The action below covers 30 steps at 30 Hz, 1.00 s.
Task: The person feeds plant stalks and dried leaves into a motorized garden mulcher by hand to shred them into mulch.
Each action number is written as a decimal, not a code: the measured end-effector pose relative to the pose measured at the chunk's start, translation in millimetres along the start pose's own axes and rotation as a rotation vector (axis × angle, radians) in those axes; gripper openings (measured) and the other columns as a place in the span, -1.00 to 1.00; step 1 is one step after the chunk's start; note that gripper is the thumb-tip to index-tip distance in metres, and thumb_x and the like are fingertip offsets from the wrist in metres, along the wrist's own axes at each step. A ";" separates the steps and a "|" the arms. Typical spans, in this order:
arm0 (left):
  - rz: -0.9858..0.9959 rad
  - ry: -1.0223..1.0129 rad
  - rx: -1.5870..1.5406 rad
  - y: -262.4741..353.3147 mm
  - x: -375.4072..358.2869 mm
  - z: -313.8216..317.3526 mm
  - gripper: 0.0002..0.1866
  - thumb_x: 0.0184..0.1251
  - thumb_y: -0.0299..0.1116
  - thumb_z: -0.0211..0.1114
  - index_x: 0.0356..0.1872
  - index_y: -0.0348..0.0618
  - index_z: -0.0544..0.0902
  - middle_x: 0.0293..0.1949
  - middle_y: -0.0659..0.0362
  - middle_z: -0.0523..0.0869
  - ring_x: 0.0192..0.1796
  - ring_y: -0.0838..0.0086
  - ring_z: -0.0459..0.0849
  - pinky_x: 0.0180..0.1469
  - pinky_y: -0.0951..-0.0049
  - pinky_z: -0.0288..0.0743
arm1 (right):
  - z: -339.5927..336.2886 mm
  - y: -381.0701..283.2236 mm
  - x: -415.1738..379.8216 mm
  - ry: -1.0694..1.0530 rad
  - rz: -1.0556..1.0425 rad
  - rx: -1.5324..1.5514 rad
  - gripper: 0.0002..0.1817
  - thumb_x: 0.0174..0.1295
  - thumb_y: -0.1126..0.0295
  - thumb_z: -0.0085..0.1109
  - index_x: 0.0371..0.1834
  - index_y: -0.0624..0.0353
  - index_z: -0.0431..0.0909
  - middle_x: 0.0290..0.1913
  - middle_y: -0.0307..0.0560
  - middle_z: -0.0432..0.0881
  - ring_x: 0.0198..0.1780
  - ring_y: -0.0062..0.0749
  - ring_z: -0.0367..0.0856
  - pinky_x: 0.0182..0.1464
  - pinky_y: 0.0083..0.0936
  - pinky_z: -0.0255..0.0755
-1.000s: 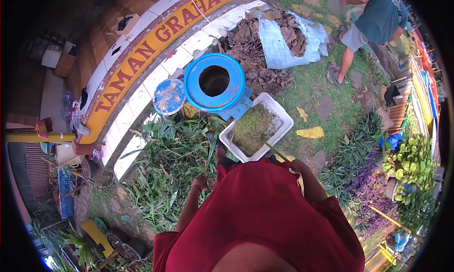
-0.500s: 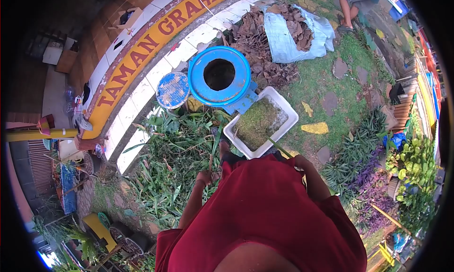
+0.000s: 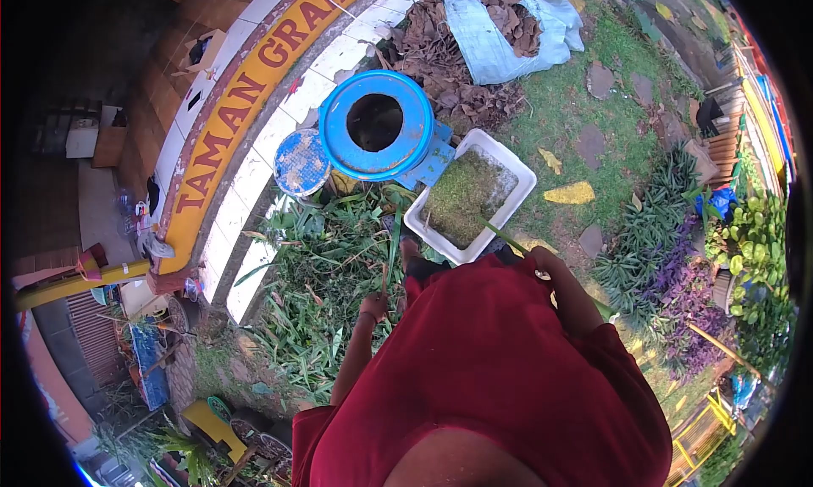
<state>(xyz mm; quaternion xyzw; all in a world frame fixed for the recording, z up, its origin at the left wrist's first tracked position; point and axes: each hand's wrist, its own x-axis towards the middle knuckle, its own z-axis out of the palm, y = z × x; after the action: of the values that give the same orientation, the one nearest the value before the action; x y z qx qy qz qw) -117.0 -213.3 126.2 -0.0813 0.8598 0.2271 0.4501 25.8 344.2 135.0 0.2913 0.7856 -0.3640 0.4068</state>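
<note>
My left hand [image 3: 373, 306] is closed around a thin brown stick [image 3: 384, 277] over the heap of cut green leaves [image 3: 318, 275]. On the other side, my right hand [image 3: 542, 265] grips a long green stalk [image 3: 506, 238], whose tip reaches over the white tub [image 3: 531, 180]. Chopped green bits [image 3: 457, 203] lie in that tub. Touching it on the upper left is a blue machine [image 3: 337, 135] with a round dark opening. A round blue lid [image 3: 302, 163] is beside the machine.
Dry brown leaves [image 3: 423, 51] and a pale blue sack [image 3: 478, 47] lie beyond the machine. A white tiled ledge with a yellow lettered band [image 3: 241, 93] curves along the left. Green and purple plants [image 3: 665, 258] grow at the right.
The view has shifted, and the machine and sack sit higher and further left in it. My right hand is raised a little, still on the stalk. The person at the top right has left view.
</note>
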 end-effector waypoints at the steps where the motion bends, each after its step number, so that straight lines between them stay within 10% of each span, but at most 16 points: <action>1: 0.000 -0.001 0.002 11.3 -8.3 -5.2 -0.58 0.34 0.04 0.14 -0.02 -0.01 0.70 -0.22 -0.04 0.77 -0.08 0.09 0.74 0.01 0.13 0.56 | 0.6 -2.0 -0.6 -0.014 0.010 -0.005 -0.40 0.30 -0.07 0.04 -0.41 0.37 0.67 -0.52 0.15 0.66 -0.45 -0.09 0.69 -0.34 -0.17 0.48; 9: -0.001 -0.021 0.040 7.7 3.8 8.1 -0.54 0.32 0.09 0.17 -0.01 -0.03 0.70 -0.18 -0.06 0.76 -0.04 0.06 0.72 0.04 0.13 0.55 | 4.2 10.9 8.5 0.047 -0.082 -0.053 -0.40 0.29 -0.07 0.06 -0.37 0.39 0.67 -0.51 0.14 0.66 -0.46 -0.12 0.69 -0.35 -0.20 0.49; 17: 0.081 0.010 0.071 34.1 -17.8 6.2 -0.51 0.32 0.12 0.16 -0.04 -0.09 0.69 -0.16 -0.10 0.75 -0.01 0.05 0.71 0.05 0.14 0.53 | -7.6 18.6 5.3 0.051 0.017 -0.104 -0.38 0.33 -0.08 0.04 -0.19 0.44 0.65 -0.17 0.37 0.68 -0.06 0.13 0.68 -0.03 -0.12 0.49; 30: 0.062 -0.016 -0.043 18.3 -8.3 1.5 -0.55 0.35 0.06 0.16 -0.09 -0.14 0.69 -0.31 -0.06 0.76 -0.18 0.10 0.75 -0.06 0.17 0.56 | 2.2 3.9 -9.4 -0.009 0.024 0.027 -0.34 0.27 -0.14 0.04 -0.26 0.42 0.67 -0.29 0.32 0.70 -0.16 0.05 0.73 -0.15 -0.14 0.51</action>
<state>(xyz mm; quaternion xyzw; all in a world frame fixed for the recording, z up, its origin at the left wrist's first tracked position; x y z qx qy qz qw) -117.4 -197.0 138.1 -0.0623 0.8531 0.2601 0.4479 34.3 343.1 140.8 0.3043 0.7753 -0.3710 0.4106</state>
